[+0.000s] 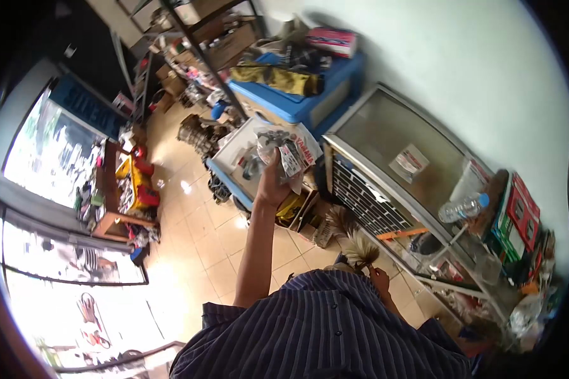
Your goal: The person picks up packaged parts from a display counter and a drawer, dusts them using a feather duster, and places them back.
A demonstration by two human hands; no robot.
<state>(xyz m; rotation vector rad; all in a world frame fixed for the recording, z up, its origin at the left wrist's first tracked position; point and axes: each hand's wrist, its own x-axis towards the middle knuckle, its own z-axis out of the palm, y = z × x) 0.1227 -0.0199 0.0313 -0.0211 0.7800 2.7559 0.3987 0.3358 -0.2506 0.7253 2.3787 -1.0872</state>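
Observation:
My left hand (275, 183) reaches forward, its fingers closed around a clear plastic parts packet (289, 159) with a printed label. Red YAMAHA lettering shows on the packaging at its right side. Whether this is one packet or more, I cannot tell. Beneath it is a white bin with a blue rim (224, 174), with dark parts inside. Close to my body, my right hand (379, 281) grips a feather duster (361, 250) with pale and brown feathers; its handle is mostly hidden.
A glass display case (385, 126) stands right, bearing a flat packet (409, 162) and a plastic bottle (464, 208). Behind the bin is a blue-lidded box (278, 101) with things piled on top. Left, a wooden table (109, 218) holds a yellow-and-red bin (133, 183). Machine parts (199, 134) lie on the tiled floor.

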